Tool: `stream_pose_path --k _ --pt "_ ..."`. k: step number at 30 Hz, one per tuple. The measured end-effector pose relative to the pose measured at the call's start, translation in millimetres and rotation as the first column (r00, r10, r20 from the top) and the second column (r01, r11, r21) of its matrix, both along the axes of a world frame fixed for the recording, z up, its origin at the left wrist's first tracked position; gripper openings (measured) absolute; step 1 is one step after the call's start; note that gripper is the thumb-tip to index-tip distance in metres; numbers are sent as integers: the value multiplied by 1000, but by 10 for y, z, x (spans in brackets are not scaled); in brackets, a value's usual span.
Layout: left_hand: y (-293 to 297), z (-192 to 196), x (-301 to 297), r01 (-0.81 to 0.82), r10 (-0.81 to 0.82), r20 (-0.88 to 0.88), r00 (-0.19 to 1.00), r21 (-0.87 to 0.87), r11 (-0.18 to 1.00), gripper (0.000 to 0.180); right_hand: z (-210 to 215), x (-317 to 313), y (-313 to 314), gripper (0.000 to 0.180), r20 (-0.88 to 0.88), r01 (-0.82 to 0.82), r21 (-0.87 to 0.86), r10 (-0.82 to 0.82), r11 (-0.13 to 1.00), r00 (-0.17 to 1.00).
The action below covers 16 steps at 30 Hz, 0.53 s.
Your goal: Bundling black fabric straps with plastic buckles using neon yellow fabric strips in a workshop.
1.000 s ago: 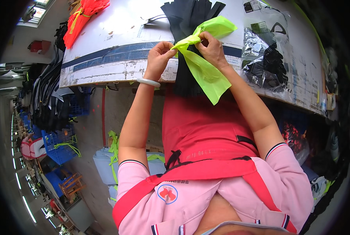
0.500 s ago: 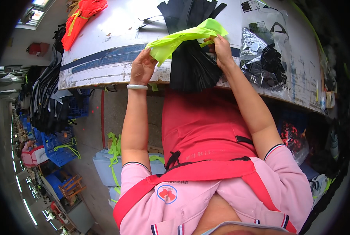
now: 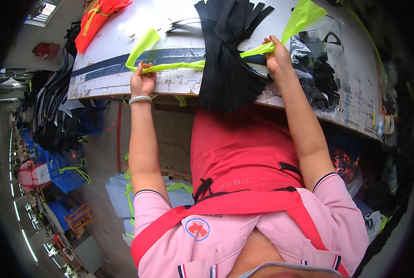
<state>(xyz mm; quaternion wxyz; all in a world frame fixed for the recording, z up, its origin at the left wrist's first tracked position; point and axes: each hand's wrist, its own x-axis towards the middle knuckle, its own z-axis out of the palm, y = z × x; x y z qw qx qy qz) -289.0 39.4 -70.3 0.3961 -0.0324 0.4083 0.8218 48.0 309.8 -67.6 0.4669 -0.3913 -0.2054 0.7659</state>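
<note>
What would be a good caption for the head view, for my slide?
Both hands, left hand and right hand, stretch a neon-yellow strip across a bundle of black fabric pieces on a worktable.

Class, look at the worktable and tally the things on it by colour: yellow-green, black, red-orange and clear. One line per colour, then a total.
Yellow-green: 1, the strip stretched between left hand and right hand
Black: 1, the stack of black pieces
Red-orange: 1, the bundle
Clear: 1, the plastic bag
Total: 4

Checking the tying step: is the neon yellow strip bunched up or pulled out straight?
Pulled straight: the strip spans between left hand and right hand.
</note>
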Motion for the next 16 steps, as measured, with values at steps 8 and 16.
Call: stream_pose_path --k 8,16 --pt "-268 56 -760 -584 -2 -713 701 -576 572 52 288 158 39 36 217 -88 370 7 925 976" --pt "158 405 1030 216 -457 -558 692 -443 870 40 355 427 -689 65 902 -714 274 86 645 423"
